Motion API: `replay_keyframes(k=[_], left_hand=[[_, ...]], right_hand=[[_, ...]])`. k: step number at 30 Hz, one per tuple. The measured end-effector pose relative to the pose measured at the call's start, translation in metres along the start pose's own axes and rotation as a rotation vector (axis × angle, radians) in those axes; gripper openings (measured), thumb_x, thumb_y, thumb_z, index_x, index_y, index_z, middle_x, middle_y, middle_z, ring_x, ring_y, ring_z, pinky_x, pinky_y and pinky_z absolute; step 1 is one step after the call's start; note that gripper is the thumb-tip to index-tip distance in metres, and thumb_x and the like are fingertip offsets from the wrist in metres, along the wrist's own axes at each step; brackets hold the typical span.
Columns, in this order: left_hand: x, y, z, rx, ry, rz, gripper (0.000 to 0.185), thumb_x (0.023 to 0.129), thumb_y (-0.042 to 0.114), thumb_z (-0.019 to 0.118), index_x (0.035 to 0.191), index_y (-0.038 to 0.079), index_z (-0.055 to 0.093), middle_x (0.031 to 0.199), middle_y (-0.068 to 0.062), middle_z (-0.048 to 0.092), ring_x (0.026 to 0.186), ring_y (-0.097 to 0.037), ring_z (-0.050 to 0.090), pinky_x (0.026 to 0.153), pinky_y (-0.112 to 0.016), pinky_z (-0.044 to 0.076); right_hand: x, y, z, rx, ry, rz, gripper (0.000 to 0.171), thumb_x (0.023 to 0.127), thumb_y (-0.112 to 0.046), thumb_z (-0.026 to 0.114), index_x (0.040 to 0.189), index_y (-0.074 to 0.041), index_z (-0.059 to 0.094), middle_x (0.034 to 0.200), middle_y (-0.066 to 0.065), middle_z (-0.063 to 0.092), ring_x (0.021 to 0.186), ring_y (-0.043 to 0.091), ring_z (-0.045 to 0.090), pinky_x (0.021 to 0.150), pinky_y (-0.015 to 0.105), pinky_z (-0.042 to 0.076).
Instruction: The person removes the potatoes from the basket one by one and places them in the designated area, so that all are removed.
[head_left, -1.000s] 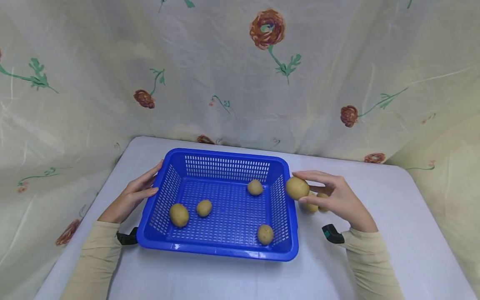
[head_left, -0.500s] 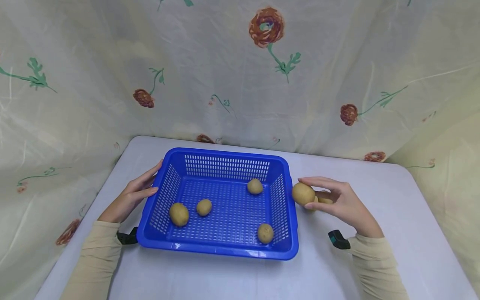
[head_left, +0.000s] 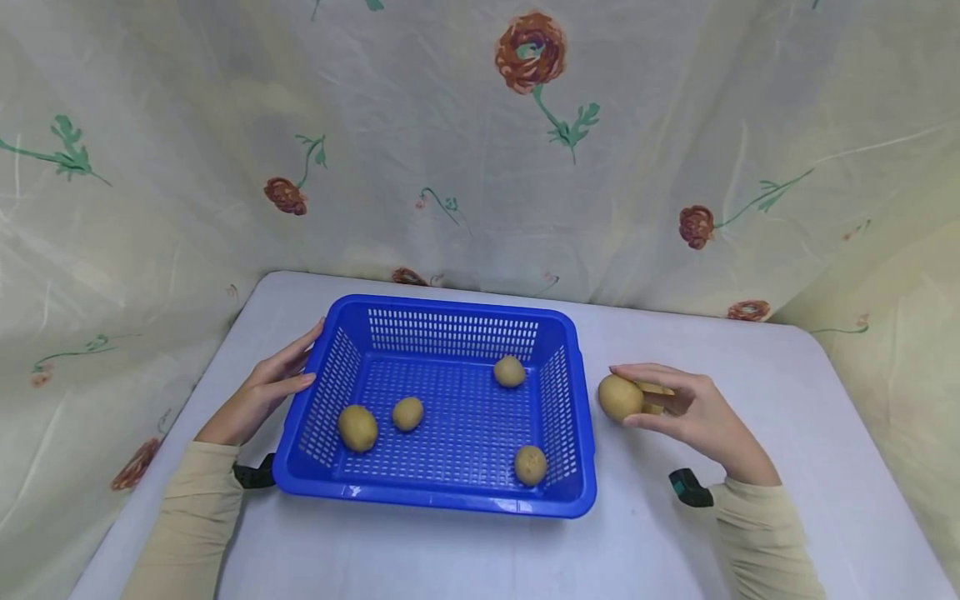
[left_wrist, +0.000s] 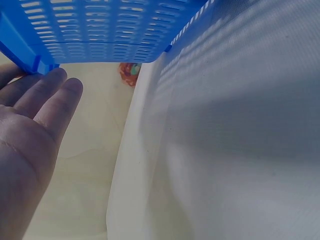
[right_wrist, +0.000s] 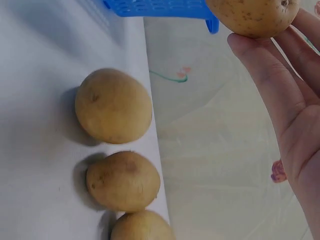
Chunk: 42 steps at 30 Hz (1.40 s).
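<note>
Head view, tabletop scene: pinched the held potato [head_left: 620, 397] between thumb and curled fingertips of the right hand [head_left: 693, 412], just outside the 3 o'clock wall of the blue basket [head_left: 450, 305] and apart from it. Could not tell whether it touched the white table [head_left: 750, 517]. Laid the left hand [head_left: 262, 392], fingers straight and relaxed, against the basket's 9 o'clock rim. Counted four potatoes inside: two near 8 o'clock [head_left: 357, 428] [head_left: 408, 413], one toward 1 o'clock [head_left: 509, 372], one at 5 o'clock [head_left: 530, 466]. Showed, from the right wrist, three loose potatoes [right_wrist: 113, 106] [right_wrist: 123, 181] [right_wrist: 142, 227] in a row on the table beside the palm, untouched. Judged about half done: four in, four out.
</note>
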<state>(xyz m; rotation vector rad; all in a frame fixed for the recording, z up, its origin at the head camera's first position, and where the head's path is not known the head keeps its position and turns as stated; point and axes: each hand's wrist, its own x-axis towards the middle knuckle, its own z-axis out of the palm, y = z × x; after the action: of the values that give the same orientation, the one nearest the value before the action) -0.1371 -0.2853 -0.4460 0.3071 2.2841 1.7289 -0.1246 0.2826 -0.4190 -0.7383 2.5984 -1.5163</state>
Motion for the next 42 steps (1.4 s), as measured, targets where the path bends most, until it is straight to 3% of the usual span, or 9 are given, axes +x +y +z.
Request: replay_keyframes(k=[8, 15, 25, 42], left_hand=[[0.0, 0.001, 0.0, -0.007, 0.001, -0.004, 0.07, 0.105, 0.025, 0.055, 0.166, 0.027, 0.021, 0.176, -0.004, 0.011, 0.161, -0.044, 0.011, 0.119, -0.081, 0.007], [0.0, 0.001, 0.0, -0.011, -0.003, 0.011, 0.07, 0.106, 0.023, 0.055, 0.166, 0.026, 0.021, 0.176, -0.005, 0.011, 0.16, -0.045, 0.011, 0.119, -0.081, 0.007], [0.0, 0.001, 0.0, -0.013, -0.007, 0.021, 0.07, 0.106, 0.022, 0.054, 0.166, 0.026, 0.02, 0.176, -0.006, 0.011, 0.16, -0.045, 0.01, 0.118, -0.082, 0.007], [-0.001, 0.0, 0.0, -0.007, -0.014, 0.022, 0.07, 0.106, 0.022, 0.054, 0.167, 0.025, 0.02, 0.176, -0.006, 0.009, 0.16, -0.047, 0.01, 0.118, -0.082, 0.006]], right_hand=[[-0.009, 0.011, -0.012, 0.03, 0.026, -0.025, 0.06, 0.078, 0.01, 0.083, 0.135, 0.001, 0.066, 0.138, -0.012, 0.066, 0.127, -0.003, 0.061, 0.097, 0.017, 0.055], [-0.018, 0.017, -0.023, -0.013, 0.067, -0.029, 0.061, 0.077, 0.011, 0.084, 0.134, 0.001, 0.066, 0.139, -0.007, 0.068, 0.127, -0.003, 0.061, 0.095, 0.015, 0.056], [-0.033, 0.031, -0.042, 0.028, 0.136, 0.034, 0.06, 0.079, 0.015, 0.08, 0.136, 0.008, 0.062, 0.14, 0.0, 0.068, 0.13, 0.001, 0.061, 0.098, 0.018, 0.055], [-0.054, 0.053, -0.061, -0.008, 0.252, 0.127, 0.059, 0.081, 0.012, 0.08, 0.137, 0.008, 0.061, 0.135, -0.013, 0.068, 0.129, -0.007, 0.058, 0.095, 0.012, 0.054]])
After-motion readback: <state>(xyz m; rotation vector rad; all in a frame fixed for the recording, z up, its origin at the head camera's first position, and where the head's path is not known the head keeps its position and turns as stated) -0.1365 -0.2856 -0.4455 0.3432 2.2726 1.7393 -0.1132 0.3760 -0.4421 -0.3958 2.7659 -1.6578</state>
